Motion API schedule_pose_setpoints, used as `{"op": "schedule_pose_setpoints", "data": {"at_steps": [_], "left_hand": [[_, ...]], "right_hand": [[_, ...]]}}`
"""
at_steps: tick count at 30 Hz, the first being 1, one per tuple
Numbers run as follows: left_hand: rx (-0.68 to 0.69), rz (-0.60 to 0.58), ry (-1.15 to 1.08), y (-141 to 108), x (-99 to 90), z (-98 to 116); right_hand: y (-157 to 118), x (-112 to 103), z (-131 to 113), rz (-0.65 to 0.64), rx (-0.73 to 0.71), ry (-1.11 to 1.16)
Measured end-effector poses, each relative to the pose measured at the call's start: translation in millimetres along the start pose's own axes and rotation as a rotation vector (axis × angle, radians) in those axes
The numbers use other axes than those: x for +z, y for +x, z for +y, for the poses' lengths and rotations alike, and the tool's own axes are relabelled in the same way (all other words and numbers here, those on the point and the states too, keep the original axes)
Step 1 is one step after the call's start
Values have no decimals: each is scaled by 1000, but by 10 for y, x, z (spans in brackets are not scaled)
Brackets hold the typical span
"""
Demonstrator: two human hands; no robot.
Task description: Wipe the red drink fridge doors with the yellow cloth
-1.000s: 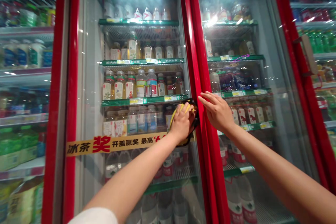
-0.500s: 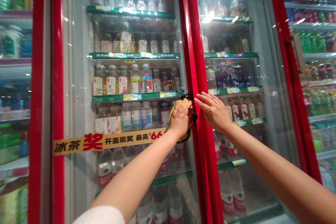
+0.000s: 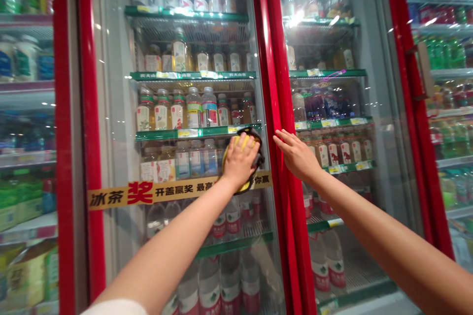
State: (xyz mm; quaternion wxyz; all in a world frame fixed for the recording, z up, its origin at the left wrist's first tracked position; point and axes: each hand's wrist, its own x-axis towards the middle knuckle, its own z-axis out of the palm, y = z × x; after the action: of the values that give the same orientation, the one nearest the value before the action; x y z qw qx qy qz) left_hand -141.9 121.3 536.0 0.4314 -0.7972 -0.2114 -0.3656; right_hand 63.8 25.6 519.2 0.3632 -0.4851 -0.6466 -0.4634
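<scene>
Fingers of your left hand (image 3: 240,161) splayed on yellow-and-black cloth (image 3: 256,139), near clear glass door's (image 3: 120,157) right edge, right hand (image 3: 300,156) unclenched at red frame (image 3: 284,91)

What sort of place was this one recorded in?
Most likely a shop's chilled-drinks section: tall, red-framed glass doors front rows of bottles, with price-style labels along the shelf edges and a printed strip across one door.

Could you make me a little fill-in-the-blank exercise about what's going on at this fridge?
1. The cloth is under the person's ____ hand.
2. The right hand, in front of a red door frame, holds ____.
3. The banner carries black and ____ lettering.
4. The shelf edges are mostly ____.

Missing words: left; nothing; red; green.
</scene>
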Motion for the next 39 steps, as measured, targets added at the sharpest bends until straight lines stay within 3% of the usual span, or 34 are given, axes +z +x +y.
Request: {"op": "schedule_pose_setpoints", "data": {"at_steps": [3, 5, 7, 9, 11, 13, 16, 19, 21, 23, 26, 28, 30, 34, 36, 39], "left_hand": [[172, -114, -6, -131, 91, 181], [179, -115, -8, -46, 68, 132], [86, -51, -4, 55, -17, -48], [-95, 54, 9, 54, -117, -270], [-257, 136, 29, -90, -176, -421], [-290, 140, 49, -310, -171, -437], [-71, 9, 28, -520, -94, -283], [94, -79, 0, -436, -82, -231], [30, -52, 1, -338, -150, -357], [-155, 32, 24, -345, -245, -557], [-398, 131, 83, -626, -334, -767], [-389, 107, 100, -876, -328, -766], [-272, 39, 91, -1033, -300, -701], [-70, -68, 52, -938, -340, -738], [-118, -47, 56, -836, -424, -906], [-332, 56, 93, -906, -542, -1187]], "right_hand": [[28, 38, -47, 27, -21, 42], [70, 68, -105, 38, -54, 65], [93, 97, -163, 43, -74, 76], [76, 121, -209, 46, -74, 81], [23, 141, -247, 46, -66, 94], [-28, 164, -291, 45, -55, 114], [-15, 213, -397, 42, -51, 138], [114, 269, -537, 37, -63, 157], [199, 300, -619, 31, -58, 166], [230, 322, -679, 24, -51, 166], [174, 344, -743, 17, -57, 149], [132, 356, -801, 24, -65, 132], [149, 368, -884, 33, -78, 119], [365, 407, -1093, 39, -98, 120], [475, 440, -1177, 33, -115, 125], [517, 517, -1249, -1, -152, 126]]}}
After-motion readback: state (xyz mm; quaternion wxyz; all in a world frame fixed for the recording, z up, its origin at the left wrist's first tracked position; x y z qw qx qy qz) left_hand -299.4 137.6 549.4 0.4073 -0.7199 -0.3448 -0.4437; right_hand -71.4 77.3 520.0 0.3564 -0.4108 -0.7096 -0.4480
